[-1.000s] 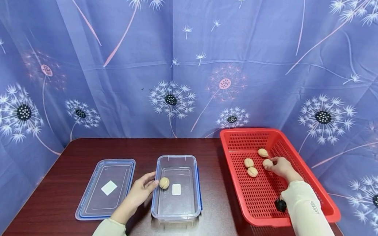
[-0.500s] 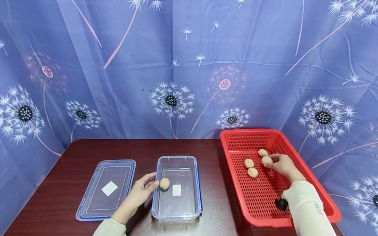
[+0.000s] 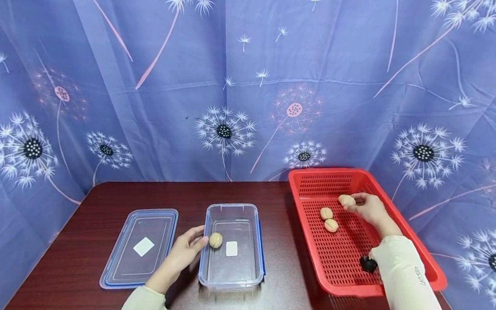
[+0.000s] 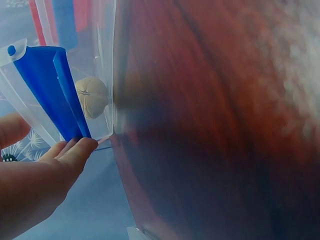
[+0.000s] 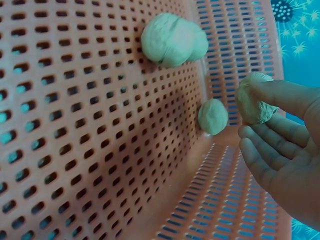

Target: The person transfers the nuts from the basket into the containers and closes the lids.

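Thumb and fingers of my right hand (image 3: 371, 209) pinch a walnut (image 5: 252, 102) above the floor of the red basket (image 5: 175, 150). In the head view it overlaps another walnut (image 3: 342, 198); the right wrist view shows that walnut (image 5: 213, 116) apart from it. Two more walnuts (image 3: 329, 220) lie side by side, left of the hand. My left hand (image 3: 183, 250) holds the left side of a clear plastic food container (image 3: 232, 279), its fingertips at the blue latch flap (image 4: 47, 85). One walnut (image 3: 215, 240) sits inside the container, near its left wall.
On the dark red table (image 3: 283, 272), the container's clear lid (image 3: 160, 235) with blue edging lies left of my left hand. A blue curtain (image 3: 261, 93) with dandelion prints hangs behind and on both sides. The basket's raised rim (image 3: 398, 223) surrounds my right hand.
My right hand has lifted the walnut and moved slightly away from me, toward the walnut at the back of the basket. The left hand and container have stayed in place.
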The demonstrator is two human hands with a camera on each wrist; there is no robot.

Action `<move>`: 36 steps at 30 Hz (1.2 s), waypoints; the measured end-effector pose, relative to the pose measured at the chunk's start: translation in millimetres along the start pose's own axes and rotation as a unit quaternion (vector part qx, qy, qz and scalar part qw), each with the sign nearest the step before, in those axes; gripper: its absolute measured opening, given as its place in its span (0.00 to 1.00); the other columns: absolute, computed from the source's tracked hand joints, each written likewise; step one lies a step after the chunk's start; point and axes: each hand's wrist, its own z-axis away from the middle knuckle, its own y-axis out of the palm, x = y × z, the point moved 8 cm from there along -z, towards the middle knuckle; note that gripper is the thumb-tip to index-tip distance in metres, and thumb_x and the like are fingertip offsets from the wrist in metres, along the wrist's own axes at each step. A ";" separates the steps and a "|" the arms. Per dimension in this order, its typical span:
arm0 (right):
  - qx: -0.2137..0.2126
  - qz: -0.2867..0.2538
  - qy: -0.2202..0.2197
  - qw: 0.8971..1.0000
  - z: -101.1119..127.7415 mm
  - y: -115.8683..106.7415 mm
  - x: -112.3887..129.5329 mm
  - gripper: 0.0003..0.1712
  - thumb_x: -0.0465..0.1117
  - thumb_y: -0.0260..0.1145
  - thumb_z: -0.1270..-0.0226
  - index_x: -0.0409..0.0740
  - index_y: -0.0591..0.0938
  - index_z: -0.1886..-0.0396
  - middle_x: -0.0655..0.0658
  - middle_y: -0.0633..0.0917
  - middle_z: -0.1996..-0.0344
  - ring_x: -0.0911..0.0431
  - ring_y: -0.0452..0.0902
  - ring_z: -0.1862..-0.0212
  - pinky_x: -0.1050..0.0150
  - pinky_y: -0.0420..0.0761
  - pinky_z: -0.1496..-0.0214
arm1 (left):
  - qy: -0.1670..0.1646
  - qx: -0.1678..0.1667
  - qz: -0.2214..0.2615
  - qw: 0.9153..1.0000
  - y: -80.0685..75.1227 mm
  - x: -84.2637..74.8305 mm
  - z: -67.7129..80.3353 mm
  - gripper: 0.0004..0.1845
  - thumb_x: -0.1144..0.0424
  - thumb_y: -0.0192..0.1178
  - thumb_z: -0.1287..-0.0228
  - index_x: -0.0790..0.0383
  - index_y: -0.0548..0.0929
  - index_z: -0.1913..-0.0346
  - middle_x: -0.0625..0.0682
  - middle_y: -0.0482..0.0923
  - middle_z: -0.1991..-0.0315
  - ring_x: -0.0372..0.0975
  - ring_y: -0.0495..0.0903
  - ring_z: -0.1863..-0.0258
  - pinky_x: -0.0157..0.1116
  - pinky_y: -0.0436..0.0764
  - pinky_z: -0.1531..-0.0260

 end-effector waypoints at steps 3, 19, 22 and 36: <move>-0.003 -0.003 -0.002 1.000 0.0 -1.5 4.0 0.33 0.40 0.68 0.38 0.21 0.70 0.42 0.25 0.79 0.53 0.38 0.78 0.53 0.57 0.82 0.59 | 0.000 0.000 0.000 1.000 -0.5 0.0 -0.4 0.24 0.67 0.55 0.30 0.75 0.68 0.36 0.70 0.70 0.38 0.58 0.71 0.39 0.49 0.73 0.39; -0.035 -0.019 -0.021 0.999 3.1 -6.2 29.8 0.33 0.42 0.69 0.37 0.23 0.70 0.41 0.26 0.80 0.54 0.36 0.78 0.51 0.64 0.81 0.60 | 0.006 -0.001 0.002 1.000 -1.2 -2.7 3.1 0.23 0.67 0.54 0.30 0.75 0.68 0.36 0.71 0.70 0.39 0.58 0.71 0.39 0.48 0.74 0.40; -0.035 -0.021 -0.023 0.999 3.3 -6.5 35.9 0.33 0.43 0.68 0.36 0.24 0.70 0.40 0.26 0.80 0.53 0.37 0.78 0.51 0.63 0.81 0.61 | 0.002 -0.002 0.003 1.000 -0.9 -2.1 2.7 0.24 0.67 0.55 0.30 0.75 0.68 0.36 0.70 0.70 0.39 0.58 0.71 0.39 0.48 0.74 0.40; -0.055 -0.051 -0.070 0.995 9.9 -9.2 79.7 0.31 0.43 0.67 0.34 0.30 0.70 0.38 0.28 0.78 0.48 0.37 0.76 0.47 0.69 0.80 0.60 | 0.005 -0.001 0.002 1.000 -1.5 3.1 -0.3 0.24 0.68 0.55 0.30 0.76 0.67 0.36 0.71 0.69 0.38 0.58 0.71 0.39 0.48 0.73 0.39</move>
